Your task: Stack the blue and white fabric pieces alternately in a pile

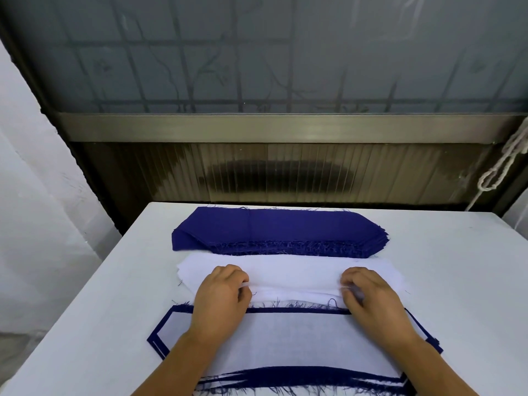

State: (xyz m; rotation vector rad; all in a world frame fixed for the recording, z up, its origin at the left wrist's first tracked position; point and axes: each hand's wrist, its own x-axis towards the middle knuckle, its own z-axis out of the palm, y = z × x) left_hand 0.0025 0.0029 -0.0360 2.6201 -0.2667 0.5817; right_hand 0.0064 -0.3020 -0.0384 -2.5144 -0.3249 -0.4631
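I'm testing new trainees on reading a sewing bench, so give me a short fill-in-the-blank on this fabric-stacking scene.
1. The stack farthest from the person is ___ in colour.
2. Both hands pinch the near edge of the ___ stack.
3. The top piece of the nearest pile is ___.
4. The left hand and right hand grip ___ ends of that edge.

Missing words: blue; white; white; opposite

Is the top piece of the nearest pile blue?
No, the top piece of the nearest pile is white, with blue edges showing around it.
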